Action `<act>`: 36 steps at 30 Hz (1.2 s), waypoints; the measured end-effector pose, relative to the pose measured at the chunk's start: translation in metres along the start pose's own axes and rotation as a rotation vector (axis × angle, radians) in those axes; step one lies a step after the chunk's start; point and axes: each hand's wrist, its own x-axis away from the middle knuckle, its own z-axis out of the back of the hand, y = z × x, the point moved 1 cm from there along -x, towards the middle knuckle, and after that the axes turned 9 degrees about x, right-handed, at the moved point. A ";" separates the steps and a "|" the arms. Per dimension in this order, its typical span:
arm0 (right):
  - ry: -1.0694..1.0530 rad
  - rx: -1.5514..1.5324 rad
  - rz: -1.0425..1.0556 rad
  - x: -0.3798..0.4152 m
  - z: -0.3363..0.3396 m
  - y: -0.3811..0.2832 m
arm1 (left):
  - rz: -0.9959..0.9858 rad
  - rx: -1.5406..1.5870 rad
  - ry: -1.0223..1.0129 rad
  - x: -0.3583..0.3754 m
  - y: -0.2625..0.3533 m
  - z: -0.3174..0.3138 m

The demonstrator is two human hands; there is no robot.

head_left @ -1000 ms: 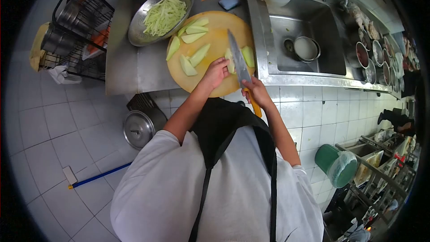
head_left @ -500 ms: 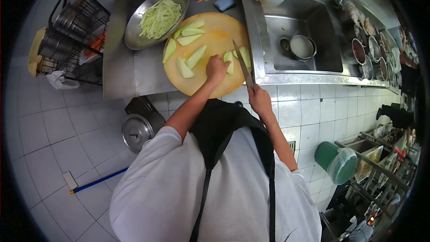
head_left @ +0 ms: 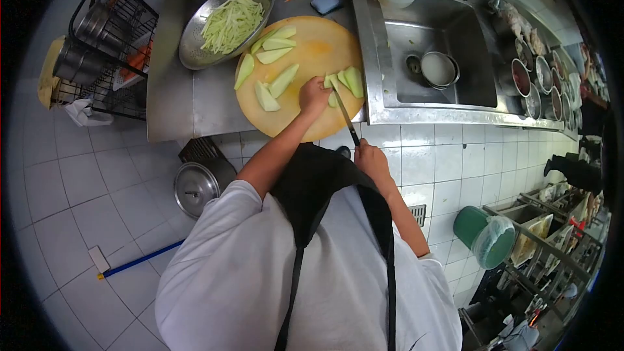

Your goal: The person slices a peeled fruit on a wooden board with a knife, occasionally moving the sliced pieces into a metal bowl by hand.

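My right hand (head_left: 372, 158) is closed round the dark handle of a kitchen knife (head_left: 346, 116). The blade's tip end lies among pale green vegetable wedges (head_left: 351, 80) at the right side of a round cutting board (head_left: 313, 131). With curled fingers, my left hand (head_left: 314, 96) presses on a pale green piece (head_left: 330, 82) right beside the blade; its fingertips are partly hidden. Larger wedges (head_left: 283, 80) lie to the left on the board. Behind them, a perforated metal colander (head_left: 193, 52) holds thin green strips (head_left: 232, 24).
A blue sponge (head_left: 326, 3) lies behind the board. To the right is a metal sink (head_left: 448, 32) with a round pot (head_left: 439, 69) in it. Several metal containers (head_left: 533, 84) line its far side. A lidded pot (head_left: 195, 190) and a green bin (head_left: 484, 237) stand below counter height.
The knife has shifted from right of the small pieces to in among them, its tip lower and nearer my left hand. My right hand has drawn slightly back towards me.
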 end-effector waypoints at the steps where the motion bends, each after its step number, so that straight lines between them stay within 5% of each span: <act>1: -0.015 -0.020 0.022 0.000 0.000 -0.001 | 0.018 0.035 -0.001 0.002 -0.002 0.001; 12: 0.025 0.019 -0.033 0.009 -0.003 0.002 | 0.062 0.090 -0.002 -0.001 -0.021 -0.004; 15: 0.003 -0.006 -0.002 0.011 -0.007 0.000 | -0.238 -0.183 0.183 0.006 -0.014 0.002; 21: 0.028 -0.012 -0.039 0.013 0.002 -0.007 | -0.027 -0.113 -0.008 0.001 0.001 0.012; 30: 0.122 0.017 -0.015 -0.018 0.016 -0.018 | 0.126 0.018 0.100 -0.001 -0.012 0.005; 36: 0.074 0.000 -0.001 -0.015 0.014 -0.006 | 0.217 0.542 0.129 -0.019 -0.070 0.019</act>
